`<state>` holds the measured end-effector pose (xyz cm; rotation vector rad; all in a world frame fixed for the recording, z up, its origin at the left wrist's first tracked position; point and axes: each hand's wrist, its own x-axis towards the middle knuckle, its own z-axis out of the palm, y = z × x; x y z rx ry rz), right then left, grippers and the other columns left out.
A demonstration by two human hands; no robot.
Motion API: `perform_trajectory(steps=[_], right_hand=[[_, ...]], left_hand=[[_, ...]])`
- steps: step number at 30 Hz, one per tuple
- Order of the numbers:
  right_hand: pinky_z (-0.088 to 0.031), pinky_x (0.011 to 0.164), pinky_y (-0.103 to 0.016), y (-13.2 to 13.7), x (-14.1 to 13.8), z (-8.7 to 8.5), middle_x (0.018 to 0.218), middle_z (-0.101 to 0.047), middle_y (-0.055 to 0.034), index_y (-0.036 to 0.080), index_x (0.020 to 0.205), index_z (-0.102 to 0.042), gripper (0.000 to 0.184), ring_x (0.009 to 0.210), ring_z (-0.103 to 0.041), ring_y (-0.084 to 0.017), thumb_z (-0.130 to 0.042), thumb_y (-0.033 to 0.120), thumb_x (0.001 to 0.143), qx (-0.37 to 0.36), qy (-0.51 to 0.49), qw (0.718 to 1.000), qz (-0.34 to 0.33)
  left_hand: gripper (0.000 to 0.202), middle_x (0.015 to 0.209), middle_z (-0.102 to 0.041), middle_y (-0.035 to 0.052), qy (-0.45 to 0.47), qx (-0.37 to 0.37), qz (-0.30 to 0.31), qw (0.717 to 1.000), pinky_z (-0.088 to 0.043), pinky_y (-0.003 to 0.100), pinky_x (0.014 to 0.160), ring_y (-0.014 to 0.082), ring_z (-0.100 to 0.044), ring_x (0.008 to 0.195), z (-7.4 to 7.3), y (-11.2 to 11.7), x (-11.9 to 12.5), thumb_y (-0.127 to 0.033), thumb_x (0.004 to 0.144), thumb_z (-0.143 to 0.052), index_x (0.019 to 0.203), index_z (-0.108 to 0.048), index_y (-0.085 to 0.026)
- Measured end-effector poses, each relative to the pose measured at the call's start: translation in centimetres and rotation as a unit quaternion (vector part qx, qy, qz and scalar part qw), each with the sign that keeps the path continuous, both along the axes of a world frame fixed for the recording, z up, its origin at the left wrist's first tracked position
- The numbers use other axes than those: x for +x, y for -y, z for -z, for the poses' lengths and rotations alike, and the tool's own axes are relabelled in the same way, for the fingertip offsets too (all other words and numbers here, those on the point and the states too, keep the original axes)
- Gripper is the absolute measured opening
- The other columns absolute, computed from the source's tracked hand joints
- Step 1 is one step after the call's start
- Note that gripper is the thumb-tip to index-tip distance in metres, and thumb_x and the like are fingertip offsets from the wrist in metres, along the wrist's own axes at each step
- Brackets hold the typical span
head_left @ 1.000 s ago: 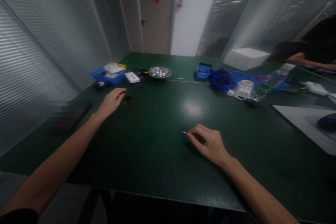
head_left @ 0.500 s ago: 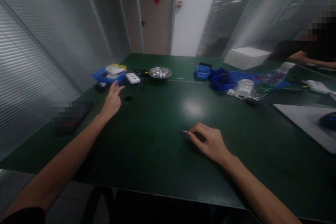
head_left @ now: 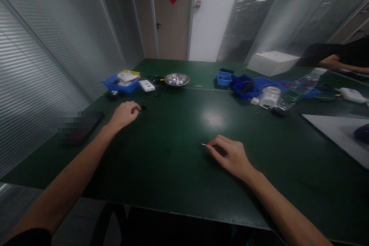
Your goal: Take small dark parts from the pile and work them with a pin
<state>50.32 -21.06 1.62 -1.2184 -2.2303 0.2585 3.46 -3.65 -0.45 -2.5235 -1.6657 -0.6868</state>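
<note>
My right hand (head_left: pixel 229 153) rests low over the green table (head_left: pixel 173 161), thumb and forefinger closed in a pinch. From their tips a thin silvery rod (head_left: pixel 203 144) sticks out to the left; it is too small to name more exactly. Further off on the left is my left hand (head_left: pixel 126 113), with its fingers curled and closed. Its fingertips are at a tiny green spot (head_left: pixel 140 112), just beside a small dark round object (head_left: pixel 143 107) on the table. Whether the fingers grip anything there is too small to make out.
Beyond my left hand are a blue basket (head_left: pixel 121 85), a white device (head_left: pixel 147 85) and a metal bowl (head_left: pixel 177 80) with small items. Blue bins (head_left: pixel 245 89), a plastic bottle (head_left: pixel 300 90) and a white box (head_left: pixel 272 62) stand right. Another person's arm (head_left: pixel 331 62) shows far right.
My left hand has come down and nearer from beside the blue basket, and its spread fingers have curled closed by the dark round object. My right hand stays where it was, holding the rod.
</note>
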Motion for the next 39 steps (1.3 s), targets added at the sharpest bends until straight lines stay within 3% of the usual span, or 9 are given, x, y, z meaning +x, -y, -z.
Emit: perform_trajectory(steps=[3,8,11,18,23,28,35,39], right_hand=[[-0.048,0.063,-0.027,0.0,0.0,0.0,0.091,-0.072,-0.0031,0.022,0.097,-0.071,0.025,0.068,-0.064,-0.013,-0.052,0.038,0.103,-0.001,0.000,1.000,0.000],[-0.047,0.063,-0.027,0.0,0.0,0.0,0.091,-0.071,-0.0021,0.022,0.096,-0.070,0.023,0.070,-0.064,-0.013,-0.053,0.037,0.103,-0.004,0.001,1.000,-0.006],[-0.047,0.065,-0.027,0.0,-0.1,0.1,0.090,-0.071,-0.0022,0.022,0.096,-0.069,0.023,0.071,-0.065,-0.014,-0.053,0.036,0.103,-0.004,0.001,1.000,-0.005],[-0.047,0.064,-0.026,-0.1,-0.1,0.2,0.090,-0.071,-0.0025,0.023,0.096,-0.070,0.024,0.066,-0.063,-0.013,-0.053,0.037,0.103,-0.011,0.005,1.000,-0.011],[-0.047,0.064,-0.026,-0.1,-0.2,0.2,0.089,-0.071,-0.0025,0.023,0.096,-0.070,0.025,0.066,-0.063,-0.013,-0.051,0.038,0.103,-0.010,0.008,1.000,-0.007],[-0.048,0.065,-0.026,-0.1,-0.3,0.1,0.090,-0.072,-0.0029,0.023,0.095,-0.070,0.027,0.067,-0.064,-0.013,-0.051,0.039,0.103,-0.010,0.006,1.000,-0.010],[-0.046,0.062,-0.026,0.0,-0.2,0.0,0.089,-0.071,-0.0021,0.023,0.096,-0.070,0.026,0.063,-0.061,-0.012,-0.051,0.038,0.103,-0.016,0.013,1.000,-0.010],[-0.045,0.063,-0.026,0.0,-0.2,0.2,0.087,-0.070,-0.0010,0.024,0.096,-0.070,0.024,0.063,-0.060,-0.012,-0.052,0.038,0.103,-0.018,0.019,1.000,-0.007]], left_hand=[[0.029,0.114,-0.069,0.0077,-0.013,-0.070,0.063,0.995,-0.048,0.045,0.096,0.0281,-0.063,0.106,-0.2,-0.1,-1.1,-0.039,0.097,-0.052,0.110,-0.074,-0.027],[0.030,0.110,-0.068,0.0088,0.032,-0.092,0.076,0.992,-0.049,0.039,0.091,0.0262,-0.064,0.103,-0.1,-0.7,-2.0,-0.044,0.097,-0.053,0.103,-0.075,-0.025],[0.026,0.104,-0.069,0.0091,0.055,-0.083,0.057,0.993,-0.050,0.037,0.086,0.0252,-0.065,0.095,-0.2,-0.8,-1.9,-0.044,0.094,-0.058,0.095,-0.073,-0.022],[0.026,0.097,-0.075,0.0072,0.198,-0.048,-0.059,0.977,-0.053,0.036,0.080,0.0240,-0.070,0.087,-0.4,-0.6,-0.4,-0.043,0.090,-0.066,0.102,-0.074,-0.022],[0.030,0.099,-0.076,0.0099,0.304,-0.068,-0.058,0.948,-0.057,0.037,0.081,0.0238,-0.073,0.088,0.0,-1.3,0.8,-0.034,0.086,-0.067,0.109,-0.075,-0.018],[0.033,0.089,-0.076,0.0099,0.286,-0.063,-0.063,0.954,-0.058,0.035,0.071,0.0210,-0.070,0.073,0.0,-1.2,1.3,-0.039,0.089,-0.065,0.109,-0.076,-0.016],[0.037,0.091,-0.077,0.0102,0.276,-0.058,-0.105,0.954,-0.056,0.033,0.070,0.0220,-0.072,0.076,0.6,-2.0,0.6,-0.037,0.087,-0.067,0.117,-0.076,-0.017],[0.038,0.091,-0.077,0.0102,0.257,-0.079,-0.099,0.958,-0.055,0.034,0.069,0.0226,-0.071,0.076,0.6,-2.2,0.4,-0.037,0.089,-0.066,0.120,-0.075,-0.017]])
